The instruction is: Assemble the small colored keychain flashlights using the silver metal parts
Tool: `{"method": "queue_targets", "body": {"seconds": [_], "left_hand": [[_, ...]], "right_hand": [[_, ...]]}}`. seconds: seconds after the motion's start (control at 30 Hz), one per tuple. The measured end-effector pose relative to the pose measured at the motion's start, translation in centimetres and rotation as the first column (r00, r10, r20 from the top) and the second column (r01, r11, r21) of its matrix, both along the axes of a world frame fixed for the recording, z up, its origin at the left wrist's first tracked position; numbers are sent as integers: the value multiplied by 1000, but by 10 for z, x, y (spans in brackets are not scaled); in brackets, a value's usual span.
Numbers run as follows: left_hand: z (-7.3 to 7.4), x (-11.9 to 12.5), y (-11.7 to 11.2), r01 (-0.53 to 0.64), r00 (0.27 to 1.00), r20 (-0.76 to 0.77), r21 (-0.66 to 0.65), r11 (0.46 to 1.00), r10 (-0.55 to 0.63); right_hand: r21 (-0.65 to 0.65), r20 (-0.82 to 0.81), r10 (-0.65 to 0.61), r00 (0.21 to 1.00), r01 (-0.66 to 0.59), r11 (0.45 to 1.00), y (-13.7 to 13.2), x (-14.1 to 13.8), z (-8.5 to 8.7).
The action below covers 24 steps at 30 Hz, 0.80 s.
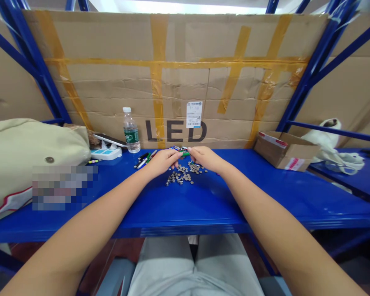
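Note:
My left hand [165,161] and my right hand [203,158] meet over the middle of the blue table. Both have closed fingers around a slim green tube [185,155], one at each end; the fingers cover much of it. Just below them lie many small round silver discs [187,177], like button cells. A little heap of shiny metal pieces [172,178] sits at the left of the discs. To the left of my left hand is a group of slim tubes [144,159] in black, green and silver. More coloured tubes [175,148] lie behind my hands, partly hidden.
A water bottle [131,133] stands at the back left, near a white power strip [107,153] and a phone [110,139]. A cream bag [33,152] takes up the left end. At right sits an open cardboard box [285,151]. Cardboard [111,90] walls the back.

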State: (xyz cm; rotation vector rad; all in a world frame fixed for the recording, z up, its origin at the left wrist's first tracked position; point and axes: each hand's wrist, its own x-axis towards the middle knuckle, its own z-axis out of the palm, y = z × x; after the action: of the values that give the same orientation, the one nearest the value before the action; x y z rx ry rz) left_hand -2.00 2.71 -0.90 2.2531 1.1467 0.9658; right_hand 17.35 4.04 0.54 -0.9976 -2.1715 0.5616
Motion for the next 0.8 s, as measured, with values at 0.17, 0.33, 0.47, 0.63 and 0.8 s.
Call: {"method": "queue_targets", "body": {"seconds": [0.17, 0.33, 0.47, 0.63, 0.8], "left_hand": [[5, 0, -5, -89, 987, -107, 239, 967, 117], [7, 5, -9, -89, 960, -194, 468, 880, 200], [5, 9, -7, -112, 956, -191, 459, 881, 221], [0, 0, 1, -85, 890, -373, 429, 899, 262], [-5, -7, 8, -70, 874, -414, 411, 909, 254]], "right_hand": [[-71, -33, 62, 998, -64, 995, 2, 3, -1], [-235, -83, 151, 985, -166, 958, 1, 9, 6], [-295, 41, -8, 999, 19, 955, 14, 41, 15], [-193, 532, -408, 742, 576, 795, 45, 97, 1], [-331, 589, -325, 740, 587, 739, 54, 112, -16]]}}
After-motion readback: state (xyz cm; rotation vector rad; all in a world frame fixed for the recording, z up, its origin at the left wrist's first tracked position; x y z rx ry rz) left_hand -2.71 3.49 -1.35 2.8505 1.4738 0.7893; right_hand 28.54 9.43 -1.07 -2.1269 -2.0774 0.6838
